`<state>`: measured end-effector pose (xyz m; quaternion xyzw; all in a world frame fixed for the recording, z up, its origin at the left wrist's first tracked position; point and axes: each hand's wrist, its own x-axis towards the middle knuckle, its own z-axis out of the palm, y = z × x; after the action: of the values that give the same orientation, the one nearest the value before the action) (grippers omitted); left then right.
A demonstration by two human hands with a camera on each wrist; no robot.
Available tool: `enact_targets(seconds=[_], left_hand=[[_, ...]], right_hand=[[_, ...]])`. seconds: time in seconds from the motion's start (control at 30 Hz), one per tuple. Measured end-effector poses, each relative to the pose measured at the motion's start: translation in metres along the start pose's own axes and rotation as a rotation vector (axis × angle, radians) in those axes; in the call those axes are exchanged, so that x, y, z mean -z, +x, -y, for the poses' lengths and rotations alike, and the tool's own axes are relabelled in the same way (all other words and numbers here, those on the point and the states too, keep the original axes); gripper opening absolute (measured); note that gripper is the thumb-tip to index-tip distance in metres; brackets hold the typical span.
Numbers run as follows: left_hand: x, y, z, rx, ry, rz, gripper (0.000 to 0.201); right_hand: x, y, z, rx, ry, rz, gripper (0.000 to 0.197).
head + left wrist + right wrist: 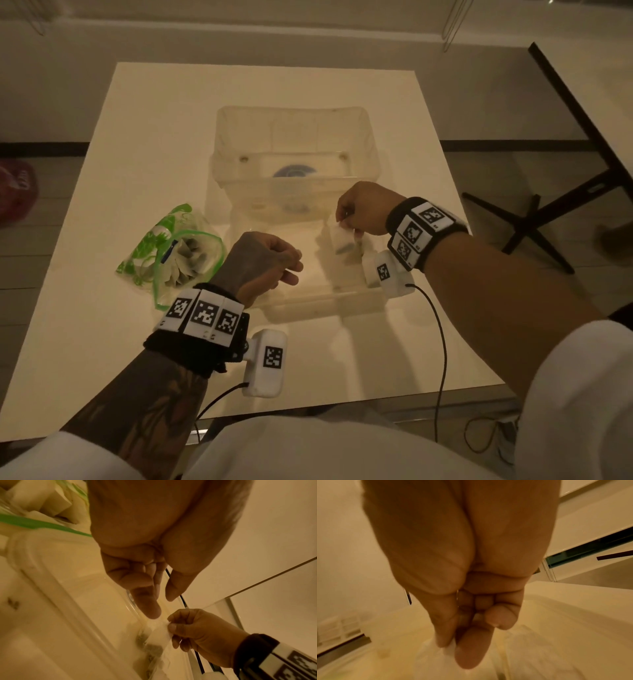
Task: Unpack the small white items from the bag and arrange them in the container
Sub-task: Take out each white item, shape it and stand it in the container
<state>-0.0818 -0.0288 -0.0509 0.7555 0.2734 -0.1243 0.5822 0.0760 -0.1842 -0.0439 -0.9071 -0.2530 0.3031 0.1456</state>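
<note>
Dim, yellow-lit room; pale square surface [102, 205] carries a clear plastic container [356, 130] at centre and a green-printed zip bag [164, 246] to its left, mouth open, more white items [186, 260] bunched inside.

Right hand [368, 209] sits over the container's near right part, thumb and forefinger pinching the top edge of one small white sachet [342, 240]. Sachet hangs below the fingers [443, 632], long axis roughly vertical, lower end close to the container floor; contact with the floor cannot be told. Judged step: setting this piece down, so the drop is straight below the pinch.

Left hand [263, 263] hovers over the container's near left edge, fingers loosely curled, holding nothing. It is the nearer hand to the bag, which lies just beside it on its left; likely the next reach.

Left wrist view shows what the head view blurs: the sachet [161, 634] is translucent with dark contents at its low end, held by one corner. Right wrist view shows the pinch [448, 645] but little of what lies below.
</note>
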Motion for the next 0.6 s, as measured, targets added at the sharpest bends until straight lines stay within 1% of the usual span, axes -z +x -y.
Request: enact_targets(seconds=[0.07,0.17,0.23,0.37,0.4,0.47,0.6], left_hand=[[0.002,0.0,0.002,0.009,0.015,-0.006,0.011],[0.004,0.001,0.005,0.026,0.028,-0.007,0.013],[0.004,0.001,0.005,0.042,0.035,-0.004,0.015],[0.005,0.0,0.006,0.048,0.063,-0.014,0.016],[0.005,0.0,0.006,0.05,0.064,-0.018,0.017],[0.006,-0.001,0.007,0.056,0.066,-0.021,0.018],[0.005,-0.002,0.009,0.075,0.08,-0.018,0.019]], right_hand=[[-0.004,0.005,0.0,-0.027,-0.052,0.007,0.008],[-0.008,0.013,0.001,-0.041,-0.126,-0.021,0.013],[-0.01,0.017,0.002,-0.076,-0.166,-0.029,0.015],[-0.013,0.026,-0.002,-0.116,-0.294,-0.03,0.025],[-0.013,0.028,-0.002,-0.138,-0.294,-0.035,0.025],[-0.013,0.031,-0.002,-0.171,-0.31,-0.043,0.02],[-0.012,0.032,-0.001,-0.187,-0.33,-0.084,0.013]])
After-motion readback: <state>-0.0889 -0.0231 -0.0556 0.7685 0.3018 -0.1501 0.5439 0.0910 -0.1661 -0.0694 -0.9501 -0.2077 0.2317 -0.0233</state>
